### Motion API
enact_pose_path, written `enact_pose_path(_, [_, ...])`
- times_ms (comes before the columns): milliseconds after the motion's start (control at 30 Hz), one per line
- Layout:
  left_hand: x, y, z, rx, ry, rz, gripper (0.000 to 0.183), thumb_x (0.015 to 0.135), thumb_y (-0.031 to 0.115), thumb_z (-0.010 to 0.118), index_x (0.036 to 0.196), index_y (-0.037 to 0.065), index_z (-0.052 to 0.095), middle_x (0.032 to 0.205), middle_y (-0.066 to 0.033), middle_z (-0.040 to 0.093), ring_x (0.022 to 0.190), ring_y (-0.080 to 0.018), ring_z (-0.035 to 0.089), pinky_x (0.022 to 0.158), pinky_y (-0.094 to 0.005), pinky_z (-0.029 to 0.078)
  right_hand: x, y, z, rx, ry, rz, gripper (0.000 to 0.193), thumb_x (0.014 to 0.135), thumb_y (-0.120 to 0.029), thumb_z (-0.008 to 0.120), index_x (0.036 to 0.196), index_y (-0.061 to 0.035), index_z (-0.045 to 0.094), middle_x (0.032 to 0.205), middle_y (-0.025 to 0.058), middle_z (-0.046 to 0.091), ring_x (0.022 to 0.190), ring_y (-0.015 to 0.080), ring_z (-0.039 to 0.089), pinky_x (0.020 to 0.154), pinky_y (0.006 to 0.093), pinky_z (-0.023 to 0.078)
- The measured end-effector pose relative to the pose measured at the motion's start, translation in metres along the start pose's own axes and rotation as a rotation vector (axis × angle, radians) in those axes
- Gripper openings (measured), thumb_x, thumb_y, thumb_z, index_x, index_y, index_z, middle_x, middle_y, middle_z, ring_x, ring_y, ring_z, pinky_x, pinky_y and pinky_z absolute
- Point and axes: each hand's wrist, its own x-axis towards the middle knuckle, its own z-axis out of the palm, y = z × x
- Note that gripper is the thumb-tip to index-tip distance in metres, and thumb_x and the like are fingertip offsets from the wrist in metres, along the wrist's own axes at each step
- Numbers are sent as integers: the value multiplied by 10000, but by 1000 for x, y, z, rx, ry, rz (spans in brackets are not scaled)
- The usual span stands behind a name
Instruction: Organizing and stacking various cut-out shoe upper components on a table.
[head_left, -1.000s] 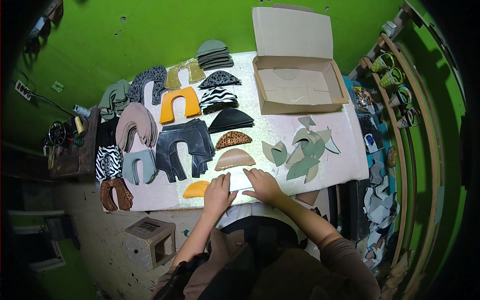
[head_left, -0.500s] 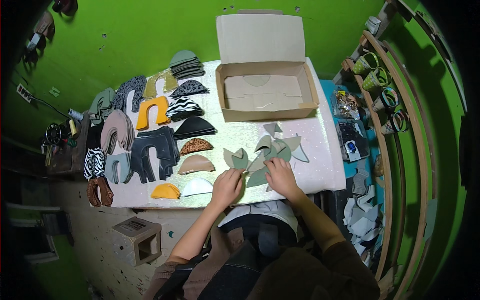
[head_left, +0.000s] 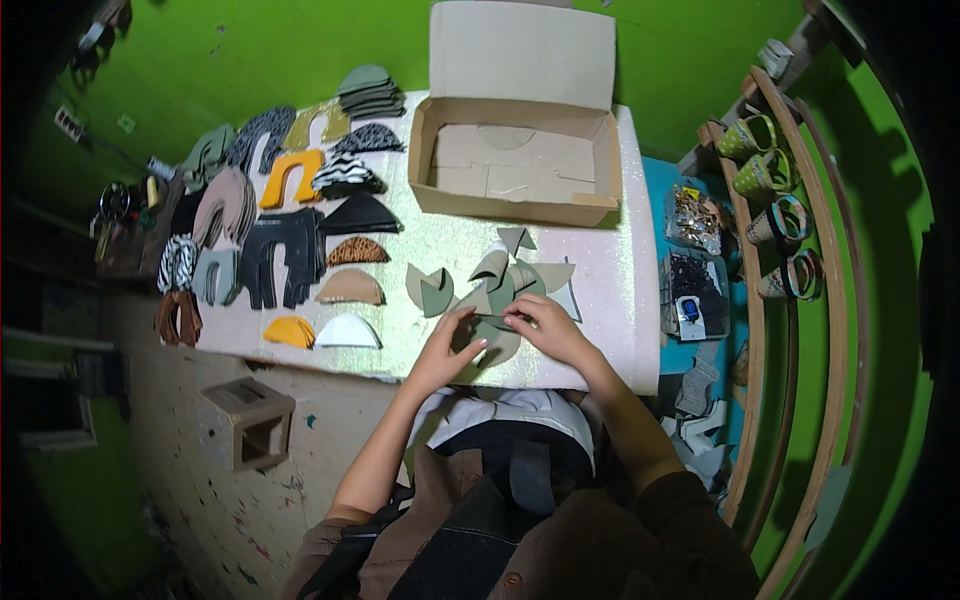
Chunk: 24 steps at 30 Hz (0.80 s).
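On the table (head_left: 615, 345), a cardboard box (head_left: 510, 203) stands at the far edge, toward the far right corner, with its lid (head_left: 522, 50) raised. Inside it lies one half-round piece (head_left: 507, 136), close to the back wall. Beyond the right edge of the table there are two plastic tubs: the farther tub (head_left: 667, 220) has many small shiny bits in it, and the nearer tub (head_left: 664, 308) has dark things and a small blue object (head_left: 688, 310).

Near the front edge, right of the middle, is a loose pile of green pieces (head_left: 525, 277). At its near side, both hands meet at one green piece (head_left: 490, 321). The left hand (head_left: 450, 348) is partly spread, the thumb apart from the fingers, and the fingertips touch the left end of this piece. The right hand (head_left: 548, 326) has curled fingers and seems to pinch its right end.

To the left of the pile, along the front edge, a white stack (head_left: 348, 332) lies just beside a yellow stack (head_left: 289, 330).
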Motion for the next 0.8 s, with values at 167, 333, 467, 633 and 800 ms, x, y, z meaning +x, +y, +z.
enact_pose_path(167, [0,4,-10,429,76,56,362,819,212,665,1138,64,581,1113,-145,542,991,-209,540,831,-313,429,11,-9,3,90,-118,-25,184,857,-170,589,939,-8,615,871,140,596,803,313,585,696,355,463])
enact_pose_path(333, [-15,0,-23,-89,4,-254,234,902,163,565,1049,-14,608,850,-55,627,788,-106,583,700,-246,454,15,-10,19,143,-156,30,184,860,-183,583,938,-20,621,856,130,590,787,308,584,701,365,462])
enact_pose_path(467, [-25,-11,-31,-335,188,-359,214,948,183,491,1017,2,582,743,10,574,645,-54,506,596,-202,402,14,5,32,-414,-74,-152,176,818,-195,602,928,-63,639,847,89,570,839,256,562,772,374,435])
enact_pose_path(633, [-34,-19,-30,-325,325,-374,182,959,186,456,864,49,531,670,30,496,559,-37,416,510,-201,331,11,4,52,-484,-33,-284,263,783,-189,621,1010,-57,608,928,58,545,927,240,527,783,353,426])
enact_pose_path(800, [-29,-20,-21,-201,276,-387,306,961,257,452,781,22,530,647,6,498,594,-66,438,551,-223,360,18,17,59,-438,-73,-142,243,789,-148,617,1019,-70,615,906,85,570,892,268,549,785,370,425])
